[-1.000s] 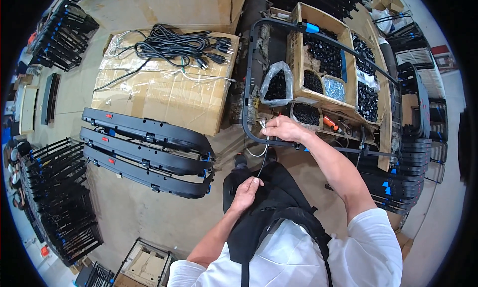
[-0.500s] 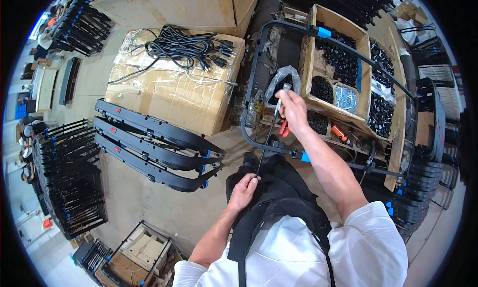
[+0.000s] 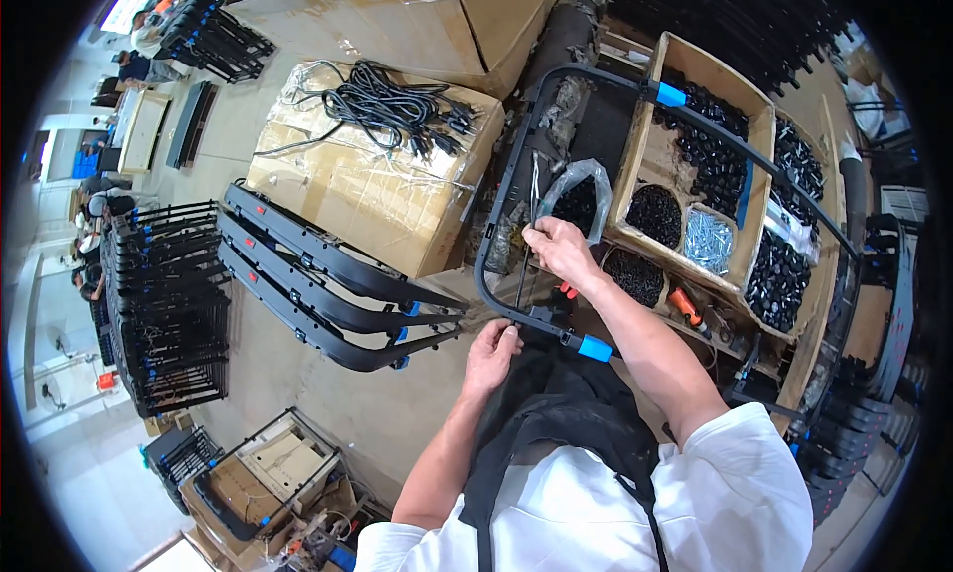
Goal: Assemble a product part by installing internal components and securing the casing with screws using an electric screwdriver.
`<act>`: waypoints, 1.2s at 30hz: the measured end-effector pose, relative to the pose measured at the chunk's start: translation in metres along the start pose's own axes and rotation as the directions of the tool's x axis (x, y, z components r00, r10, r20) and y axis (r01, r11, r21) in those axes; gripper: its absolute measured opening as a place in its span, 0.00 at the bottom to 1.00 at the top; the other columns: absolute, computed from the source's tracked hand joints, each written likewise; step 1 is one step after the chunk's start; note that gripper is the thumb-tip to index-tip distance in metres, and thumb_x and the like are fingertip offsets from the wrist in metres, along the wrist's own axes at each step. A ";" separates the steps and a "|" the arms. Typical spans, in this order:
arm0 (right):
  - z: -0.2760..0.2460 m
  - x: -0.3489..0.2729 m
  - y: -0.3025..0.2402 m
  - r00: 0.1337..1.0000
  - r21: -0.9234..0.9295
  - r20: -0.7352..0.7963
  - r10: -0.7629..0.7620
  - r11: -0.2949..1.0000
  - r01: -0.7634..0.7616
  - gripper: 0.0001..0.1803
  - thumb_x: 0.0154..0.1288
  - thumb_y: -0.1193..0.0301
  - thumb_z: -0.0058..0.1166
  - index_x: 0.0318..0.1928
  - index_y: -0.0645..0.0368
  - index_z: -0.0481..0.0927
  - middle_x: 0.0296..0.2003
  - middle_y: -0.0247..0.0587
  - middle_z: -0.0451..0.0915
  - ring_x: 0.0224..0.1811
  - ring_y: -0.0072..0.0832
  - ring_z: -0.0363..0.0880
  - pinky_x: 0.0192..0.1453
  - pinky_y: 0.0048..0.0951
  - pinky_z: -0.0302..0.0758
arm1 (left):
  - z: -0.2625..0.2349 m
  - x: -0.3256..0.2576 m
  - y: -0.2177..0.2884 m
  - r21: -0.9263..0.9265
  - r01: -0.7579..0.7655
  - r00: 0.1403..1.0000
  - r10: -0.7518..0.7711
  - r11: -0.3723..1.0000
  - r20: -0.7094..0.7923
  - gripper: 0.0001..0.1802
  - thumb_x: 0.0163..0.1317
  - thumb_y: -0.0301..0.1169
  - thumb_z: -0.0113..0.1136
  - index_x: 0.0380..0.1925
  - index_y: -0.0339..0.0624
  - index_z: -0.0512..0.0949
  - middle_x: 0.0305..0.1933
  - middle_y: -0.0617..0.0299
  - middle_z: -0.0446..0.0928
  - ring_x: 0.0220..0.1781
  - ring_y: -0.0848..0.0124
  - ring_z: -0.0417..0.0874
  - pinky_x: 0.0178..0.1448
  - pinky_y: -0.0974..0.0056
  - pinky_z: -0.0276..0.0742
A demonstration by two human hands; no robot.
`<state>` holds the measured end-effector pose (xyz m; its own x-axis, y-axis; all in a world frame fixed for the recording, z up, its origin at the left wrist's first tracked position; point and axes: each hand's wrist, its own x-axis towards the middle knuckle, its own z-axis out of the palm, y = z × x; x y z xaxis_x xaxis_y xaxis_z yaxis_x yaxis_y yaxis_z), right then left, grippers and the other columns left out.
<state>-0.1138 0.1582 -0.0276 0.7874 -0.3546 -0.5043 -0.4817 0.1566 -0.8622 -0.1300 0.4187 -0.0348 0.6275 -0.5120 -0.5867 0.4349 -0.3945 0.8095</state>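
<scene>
— Where were the hands at that moment?

— The right hand (image 3: 558, 251) was raised in front of the person, fingers pinched together on a thin wire or cable (image 3: 529, 237) that ran down beside the black tubular frame (image 3: 493, 237). The left hand (image 3: 490, 352) sat lower, fingers curled at the frame's bottom bend, touching it just beside a blue clip (image 3: 596, 349).

— And the frame itself?

— It stood before the person, looping up and over a wooden tray (image 3: 663, 167) split into compartments of small black parts and silvery screws (image 3: 709, 242). A clear plastic bag (image 3: 582, 183) of dark pieces hung just behind the right hand.

— Anything to the left?

— A taped cardboard box (image 3: 365, 197) with a bundle of black cables (image 3: 389, 104) on top, and long black moulded panels (image 3: 328, 279) leaning beside it. Further left stood stacked black racks (image 3: 164, 309) on the floor.

— Could you see whether the left hand gripped the wire too?

— I couldn't tell.
</scene>
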 end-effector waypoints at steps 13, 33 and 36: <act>-0.016 0.010 -0.013 0.997 -0.143 0.080 -0.005 0.990 0.017 0.19 0.76 0.57 0.60 0.48 0.62 0.89 0.32 0.38 0.87 0.26 0.22 0.83 0.32 0.28 0.78 | 0.007 0.004 0.009 -0.040 0.036 0.998 -0.038 0.999 -0.044 0.10 0.80 0.33 0.59 0.45 0.37 0.81 0.36 0.67 0.82 0.35 0.79 0.78 0.44 0.70 0.77; -0.071 0.100 0.053 0.901 -0.902 0.430 -0.053 -0.061 0.427 0.12 0.63 0.65 0.59 0.31 0.60 0.89 0.34 0.50 0.90 0.41 0.50 0.91 0.48 0.50 0.85 | -0.004 0.012 0.013 -0.118 0.074 0.996 -0.067 0.990 0.064 0.11 0.77 0.34 0.62 0.44 0.37 0.85 0.35 0.65 0.83 0.33 0.77 0.80 0.41 0.69 0.78; -0.062 0.079 0.015 0.919 -0.921 0.387 -0.076 0.008 0.388 0.13 0.66 0.65 0.58 0.32 0.60 0.88 0.33 0.51 0.89 0.41 0.53 0.89 0.49 0.51 0.85 | -0.009 0.013 0.006 -0.127 0.085 0.995 -0.078 0.988 0.061 0.11 0.77 0.34 0.62 0.45 0.37 0.85 0.35 0.65 0.83 0.33 0.77 0.80 0.41 0.68 0.79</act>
<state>-0.0825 0.0756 -0.0770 0.9090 0.0188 -0.4164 -0.0527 -0.9858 -0.1595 -0.1140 0.4165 -0.0373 0.5507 -0.5256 -0.6485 0.5655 -0.3365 0.7530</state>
